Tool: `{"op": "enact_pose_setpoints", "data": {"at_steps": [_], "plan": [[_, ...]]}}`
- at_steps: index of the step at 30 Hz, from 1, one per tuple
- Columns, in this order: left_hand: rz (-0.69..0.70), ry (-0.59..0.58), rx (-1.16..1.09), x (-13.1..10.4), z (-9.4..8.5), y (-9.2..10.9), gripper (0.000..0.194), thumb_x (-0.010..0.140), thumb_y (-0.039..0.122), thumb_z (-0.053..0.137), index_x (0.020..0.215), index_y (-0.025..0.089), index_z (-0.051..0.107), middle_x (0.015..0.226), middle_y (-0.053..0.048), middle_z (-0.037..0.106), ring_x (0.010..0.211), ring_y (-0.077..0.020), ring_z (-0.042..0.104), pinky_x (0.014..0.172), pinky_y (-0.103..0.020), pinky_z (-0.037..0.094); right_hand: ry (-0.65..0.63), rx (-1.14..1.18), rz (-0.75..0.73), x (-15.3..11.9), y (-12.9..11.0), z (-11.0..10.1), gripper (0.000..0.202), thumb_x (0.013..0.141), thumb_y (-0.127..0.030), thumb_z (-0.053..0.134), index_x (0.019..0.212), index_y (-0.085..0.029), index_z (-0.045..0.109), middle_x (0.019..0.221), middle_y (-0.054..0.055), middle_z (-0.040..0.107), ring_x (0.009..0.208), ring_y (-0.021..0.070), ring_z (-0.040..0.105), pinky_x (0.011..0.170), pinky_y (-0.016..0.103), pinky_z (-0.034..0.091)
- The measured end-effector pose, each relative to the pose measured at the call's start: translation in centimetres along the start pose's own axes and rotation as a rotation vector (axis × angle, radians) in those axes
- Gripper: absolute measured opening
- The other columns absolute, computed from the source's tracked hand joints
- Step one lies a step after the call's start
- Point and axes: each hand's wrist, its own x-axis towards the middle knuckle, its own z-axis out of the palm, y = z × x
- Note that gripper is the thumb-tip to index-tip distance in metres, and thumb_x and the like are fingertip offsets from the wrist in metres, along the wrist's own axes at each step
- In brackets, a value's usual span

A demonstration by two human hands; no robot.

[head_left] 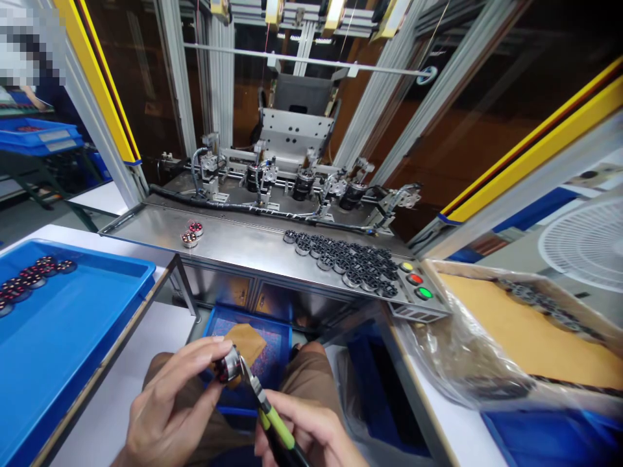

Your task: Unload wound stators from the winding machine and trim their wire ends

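Between the thumb and fingers of my left hand is a small round motor stator, with a metal rim and dark, reddish windings. My right hand grips side cutters by their green and black handles. The cutter jaws point up and sit against or very close to the stator's right edge; whether they touch it I cannot tell. Both hands are above my lap, over a blue bin holding reddish scraps and a piece of brown card.
Two copper-wound stators lie on the steel ledge; many black cores cluster rightward, near the push buttons. A blue tray with wound stators stands left. At right is a plastic-lined box. Behind stands a winding machine.
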Motion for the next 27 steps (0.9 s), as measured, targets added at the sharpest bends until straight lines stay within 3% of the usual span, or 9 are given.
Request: {"op": "enact_pose_setpoints", "data": {"at_steps": [4,9,14,17,20,27], "plan": [[-0.059,0.005,-0.037,-0.2,0.1,-0.1,0.039,0.083,0.005,0.065,0.118,0.023,0.066,0.107,-0.006,0.078,0.106,-0.0225,0.073,0.094,-0.032,0.06,0.026,-0.039,0.045,-0.1,0.0,-0.2,0.072,0.079,-0.055,0.074,0.141,-0.025,0.053,0.092,0.009,0.066,0.063,0.0114,0.061,0.062,0.028,0.052],[-0.095,0.004,-0.041,-0.1,0.1,0.0,0.038,0.083,0.006,0.066,0.117,0.025,0.068,0.108,-0.006,0.078,0.106,-0.0236,0.073,0.095,-0.033,0.06,0.026,-0.031,0.01,-0.3,0.6,-0.4,0.068,0.081,-0.046,0.074,0.142,-0.028,0.052,0.094,0.009,0.066,0.065,0.0119,0.062,0.062,0.028,0.051],[-0.031,0.001,0.013,0.3,0.1,0.3,0.04,0.083,0.002,0.064,0.117,0.023,0.066,0.107,-0.006,0.078,0.105,-0.0204,0.073,0.095,-0.029,0.059,0.044,-0.086,-0.046,0.0,0.7,-0.4,0.065,0.082,-0.032,0.071,0.144,-0.026,0.051,0.087,0.007,0.065,0.06,0.0099,0.056,0.057,0.023,0.049],[0.034,-0.001,0.056,0.4,0.2,0.4,0.048,0.081,-0.002,0.063,0.122,0.023,0.063,0.11,-0.005,0.077,0.106,-0.0183,0.072,0.097,-0.028,0.057,0.063,-0.252,-0.112,0.3,0.1,-0.3,0.06,0.083,-0.023,0.064,0.142,-0.024,0.054,0.077,0.004,0.064,0.058,0.0097,0.05,0.053,0.02,0.045],[0.136,0.032,0.085,0.5,0.3,0.2,0.062,0.077,-0.007,0.065,0.131,0.023,0.057,0.116,-0.004,0.074,0.11,-0.0174,0.07,0.1,-0.028,0.056,0.107,-0.411,-0.086,0.3,-0.6,-0.3,0.061,0.079,-0.018,0.06,0.14,-0.021,0.057,0.073,0.004,0.066,0.059,0.0112,0.052,0.056,0.023,0.046],[0.217,0.061,0.315,0.7,0.2,-0.2,0.046,0.081,0.002,0.069,0.118,0.028,0.068,0.11,-0.002,0.073,0.1,-0.0162,0.072,0.093,-0.025,0.059,0.205,-0.26,0.092,-0.4,-0.8,-0.8,0.071,0.07,-0.018,0.065,0.141,-0.023,0.056,0.099,0.009,0.066,0.073,0.0145,0.064,0.068,0.028,0.054]]}}
